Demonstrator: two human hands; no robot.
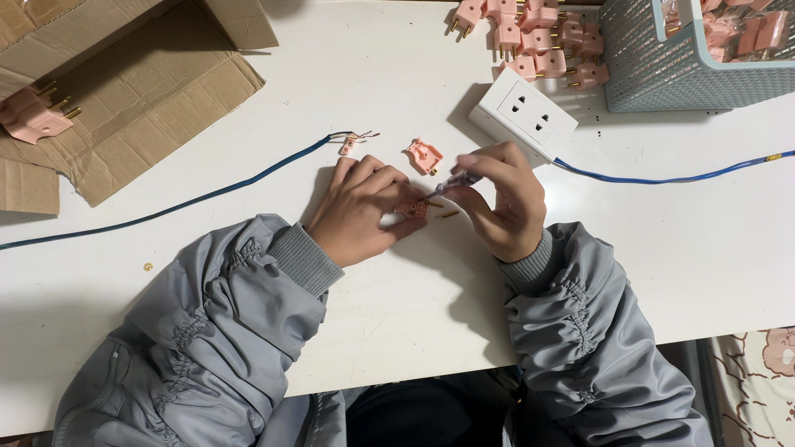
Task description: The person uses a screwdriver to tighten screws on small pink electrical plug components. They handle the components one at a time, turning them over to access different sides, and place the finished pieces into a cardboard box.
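Head view, looking down: the left hand (364,207) pins a small pink plastic plug body (411,209) flat on the white table (414,331), its brass pins (448,213) pointing right. The right hand (505,203), just beside it and touching, pinches a slim clear-handled screwdriver (454,182) that slants down-left into the plug. A loose pink plug half (423,156) lies just beyond, between both hands.
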